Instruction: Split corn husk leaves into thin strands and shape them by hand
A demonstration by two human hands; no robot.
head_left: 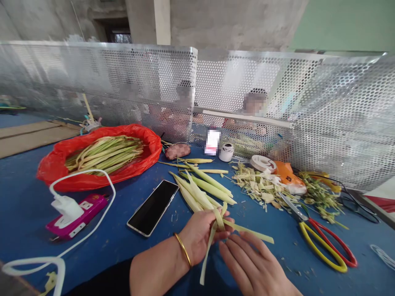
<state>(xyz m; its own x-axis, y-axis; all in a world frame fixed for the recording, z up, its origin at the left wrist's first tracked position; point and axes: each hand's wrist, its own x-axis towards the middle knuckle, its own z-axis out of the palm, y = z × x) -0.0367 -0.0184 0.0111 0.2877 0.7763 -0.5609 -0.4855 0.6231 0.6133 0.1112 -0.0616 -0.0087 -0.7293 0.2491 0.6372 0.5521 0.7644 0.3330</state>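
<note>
A leaf strip (247, 232) is pinched low over the blue table (27, 205) by the left hand (200, 234), the right hand (253, 267) is held flat-fingered just beside it, and stalks (200, 187), a phone (153, 207) and scissors (324, 242) are laid around.

Her left hand (202, 232) pinches a pale green leaf strip (212, 236) on the blue table (27, 205), the right hand (256, 267) flat just beside it — fingers loose. More stalks (200, 187) lie just beyond; a phone (153, 207) to the left, scissors (321, 238) to the right — and a red bag (55, 164) of leaves behind.
</note>
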